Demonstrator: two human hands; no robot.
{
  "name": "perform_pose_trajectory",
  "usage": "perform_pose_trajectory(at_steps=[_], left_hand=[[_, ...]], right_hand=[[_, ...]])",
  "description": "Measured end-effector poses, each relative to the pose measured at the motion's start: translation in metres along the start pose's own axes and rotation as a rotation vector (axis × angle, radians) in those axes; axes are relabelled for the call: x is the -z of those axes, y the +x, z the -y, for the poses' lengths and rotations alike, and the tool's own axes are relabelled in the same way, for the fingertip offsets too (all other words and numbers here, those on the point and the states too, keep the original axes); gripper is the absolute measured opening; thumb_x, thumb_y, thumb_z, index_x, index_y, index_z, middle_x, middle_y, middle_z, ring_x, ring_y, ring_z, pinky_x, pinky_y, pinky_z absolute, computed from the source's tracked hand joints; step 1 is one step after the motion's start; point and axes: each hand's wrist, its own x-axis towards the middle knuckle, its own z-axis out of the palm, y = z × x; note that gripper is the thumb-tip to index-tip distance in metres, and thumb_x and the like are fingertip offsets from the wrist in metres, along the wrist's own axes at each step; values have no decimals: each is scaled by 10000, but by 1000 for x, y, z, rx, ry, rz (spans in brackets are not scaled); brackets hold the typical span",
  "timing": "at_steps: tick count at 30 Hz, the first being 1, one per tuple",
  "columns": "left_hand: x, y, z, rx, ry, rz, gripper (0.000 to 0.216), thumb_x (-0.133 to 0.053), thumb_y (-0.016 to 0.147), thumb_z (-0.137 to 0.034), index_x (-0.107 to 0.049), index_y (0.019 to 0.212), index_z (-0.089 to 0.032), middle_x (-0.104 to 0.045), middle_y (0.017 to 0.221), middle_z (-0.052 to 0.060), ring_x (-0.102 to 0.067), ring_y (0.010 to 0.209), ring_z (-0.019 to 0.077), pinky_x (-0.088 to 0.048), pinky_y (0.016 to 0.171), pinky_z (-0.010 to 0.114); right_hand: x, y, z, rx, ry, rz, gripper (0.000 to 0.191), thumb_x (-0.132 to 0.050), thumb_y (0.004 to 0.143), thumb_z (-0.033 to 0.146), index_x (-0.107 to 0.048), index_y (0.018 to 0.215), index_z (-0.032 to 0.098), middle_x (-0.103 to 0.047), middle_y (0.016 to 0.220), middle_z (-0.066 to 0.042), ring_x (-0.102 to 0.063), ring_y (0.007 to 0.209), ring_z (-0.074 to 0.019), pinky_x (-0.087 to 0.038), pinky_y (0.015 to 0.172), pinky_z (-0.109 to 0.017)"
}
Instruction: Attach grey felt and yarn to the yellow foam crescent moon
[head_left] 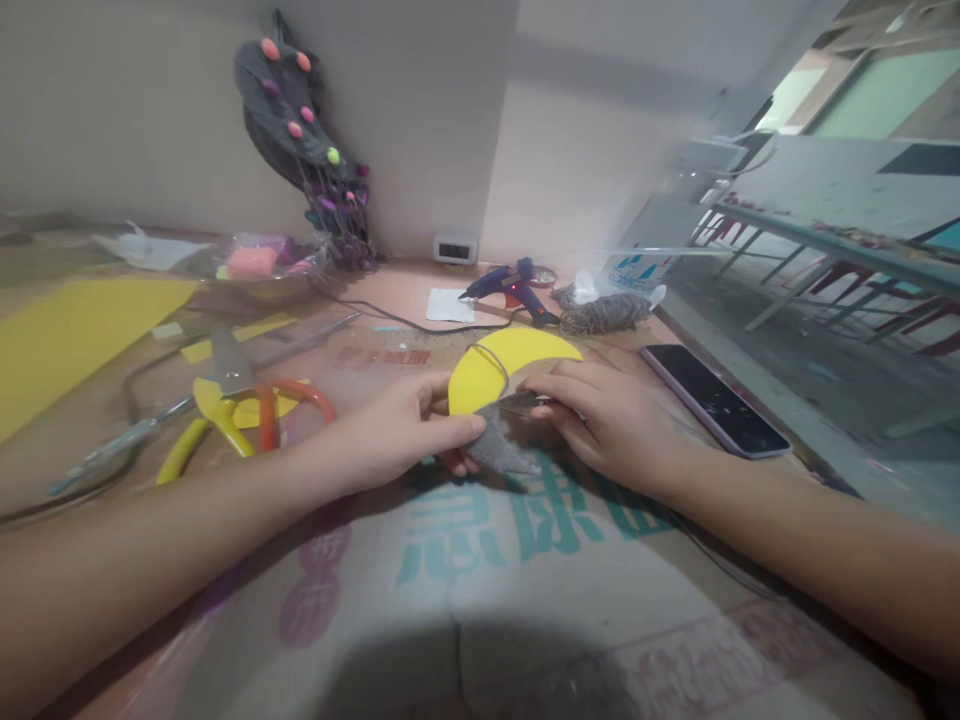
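Observation:
My left hand (412, 425) grips a flat yellow crescent (517, 350), thumb on top and fingers curled beneath. The crescent's near end is covered in tightly wound grey yarn (504, 445), and its far part is bare yellow. A loose loop of yarn arcs over the yellow part. My right hand (592, 415) is closed at the crescent's inner edge, thumb and fingers pinching what looks like grey yarn close to the wound end. Its fingertips are partly blurred. A thin dark strand runs over the table below my right forearm.
Scissors (232, 395) with yellow and orange handles lie left. A blue glue gun (517, 285), a small digital clock (455, 248) and a grey yarn bundle (607, 315) are behind. A phone (716, 400) lies right. A grey crescent with pompoms (289, 110) leans on the wall.

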Motion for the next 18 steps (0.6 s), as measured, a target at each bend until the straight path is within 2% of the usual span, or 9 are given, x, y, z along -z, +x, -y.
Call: perform_pose_trajectory(at_steps=[7,10,18], left_hand=[[1,0,1,7,35,-20,194,-618,859,-317,-617,982,-168,-671,749,5,-638,622,125,-540,608,243],[2,1,2,-5,32,-12,189,-612,864,-315,-618,986,-170,-680,758,9,-645,628,125,-541,613,238],[1,1,1,9,27,-23,182,-606,866,-301,-612,983,-163,-684,754,9,-652,618,116,-539,600,222]], right_hand=[[0,0,-2,12,0,-4,228,-482,961,219,-625,1124,147,-706,1059,-98,-648,986,-227,-522,838,-365],[1,1,-1,-2,1,15,221,-464,970,228,-627,1101,155,-708,998,-91,-646,937,-213,-520,810,-356],[0,1,1,24,-5,-34,216,-480,964,226,-612,1111,139,-707,986,-102,-641,931,-209,-514,806,-350]])
